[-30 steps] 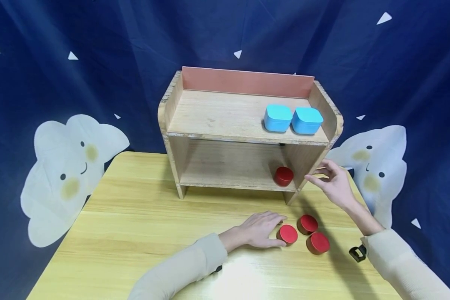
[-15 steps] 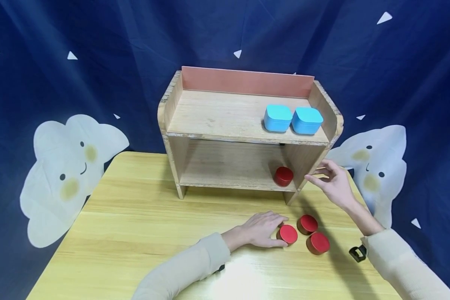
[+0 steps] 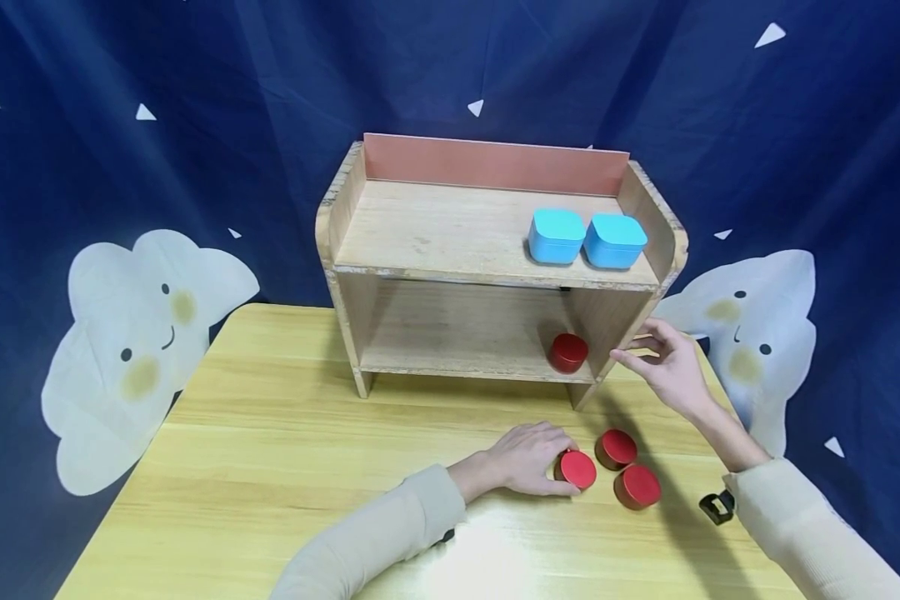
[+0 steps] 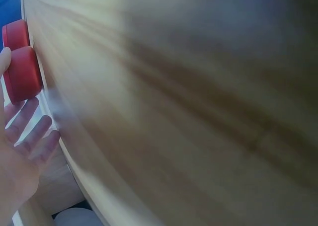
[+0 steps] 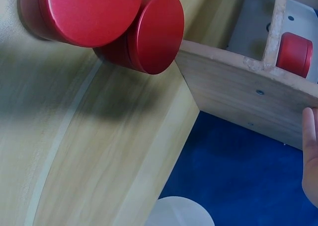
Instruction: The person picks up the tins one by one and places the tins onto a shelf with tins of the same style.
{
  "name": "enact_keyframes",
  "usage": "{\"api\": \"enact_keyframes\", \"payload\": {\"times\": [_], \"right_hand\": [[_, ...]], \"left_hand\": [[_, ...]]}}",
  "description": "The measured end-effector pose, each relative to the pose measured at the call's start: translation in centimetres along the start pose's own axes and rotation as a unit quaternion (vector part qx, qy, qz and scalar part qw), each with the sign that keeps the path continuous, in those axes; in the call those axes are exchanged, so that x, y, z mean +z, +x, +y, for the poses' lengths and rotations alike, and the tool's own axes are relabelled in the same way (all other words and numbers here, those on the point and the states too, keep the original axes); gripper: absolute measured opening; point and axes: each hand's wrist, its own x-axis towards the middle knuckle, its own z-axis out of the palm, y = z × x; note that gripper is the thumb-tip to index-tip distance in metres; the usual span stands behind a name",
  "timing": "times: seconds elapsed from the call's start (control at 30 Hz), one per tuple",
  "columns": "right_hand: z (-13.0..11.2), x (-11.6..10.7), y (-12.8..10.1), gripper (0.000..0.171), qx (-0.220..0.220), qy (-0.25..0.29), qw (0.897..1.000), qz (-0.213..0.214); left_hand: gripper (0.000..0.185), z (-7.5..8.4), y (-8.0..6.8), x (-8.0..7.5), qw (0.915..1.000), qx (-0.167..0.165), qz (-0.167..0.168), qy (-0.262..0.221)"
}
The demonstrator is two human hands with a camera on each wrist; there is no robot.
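Observation:
My left hand (image 3: 562, 463) lies on the yellow table (image 3: 270, 450), with fingers and thumb curled round a round red tin (image 3: 577, 470). The left wrist view shows that tin (image 4: 22, 82) between thumb and fingers (image 4: 30, 131). Two more red tins (image 3: 615, 448) (image 3: 637, 487) sit just to its right; they appear large in the right wrist view (image 5: 89, 12) (image 5: 154, 32). My right hand (image 3: 630, 350) rests with relaxed fingers against the right side wall of a wooden two-level shelf (image 3: 457, 242). Another red tin (image 3: 567, 352) stands on the lower level at the right.
Two light blue square tins (image 3: 556, 236) (image 3: 614, 241) stand side by side at the right of the shelf's top level. A small black clip (image 3: 714, 506) lies by my right sleeve. A dark blue curtain with white clouds hangs behind.
My left hand's fingers have drawn in closer round the red tin. The right hand and the other tins have not moved.

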Motion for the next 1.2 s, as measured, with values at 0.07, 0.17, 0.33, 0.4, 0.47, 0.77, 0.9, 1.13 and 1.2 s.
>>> {"api": "enact_keyframes", "payload": {"times": [0.07, 0.17, 0.33, 0.4, 0.47, 0.77, 0.9, 1.13, 1.2], "right_hand": [[0.0, 0.0, 0.0, 0.043, -0.001, 0.000, 1.000, 0.001], [0.0, 0.0, 0.0, 0.044, -0.003, 0.000, 1.000, 0.001], [0.1, 0.1, 0.0, 0.043, -0.003, 0.004, 1.000, 0.002], [0.1, 0.1, 0.0, 0.043, -0.002, 0.006, 1.000, 0.003], [0.1, 0.1, 0.0, 0.043, -0.002, 0.010, 1.000, 0.003], [0.1, 0.1, 0.0, 0.045, -0.004, 0.004, 1.000, 0.005], [0.1, 0.1, 0.0, 0.046, -0.005, 0.003, 1.000, 0.005], [0.1, 0.1, 0.0, 0.045, -0.003, 0.009, 1.000, 0.004], [0.2, 0.1, 0.0, 0.045, -0.004, 0.011, 1.000, 0.005]], "left_hand": [[0.061, 0.0, 0.0, 0.0, 1.0000, -0.001, -0.001, -0.004], [0.061, 0.0, -0.1, 0.1, 1.0000, -0.001, 0.000, -0.007], [0.061, -0.1, -0.4, 0.1, 1.0000, 0.005, 0.003, -0.007], [0.061, -0.1, -0.6, 0.0, 1.0000, 0.007, 0.002, -0.006], [0.062, -0.1, -0.7, -0.1, 1.0000, 0.007, 0.000, -0.006], [0.061, -0.5, -1.3, -1.2, 0.9999, -0.007, -0.007, -0.007], [0.062, -0.9, -1.6, -1.9, 0.9999, -0.008, -0.008, -0.005], [0.063, -1.6, -2.2, -2.9, 0.9998, -0.016, 0.003, -0.007], [0.064, -1.7, -2.4, -3.2, 0.9997, -0.024, 0.003, -0.011]]}}
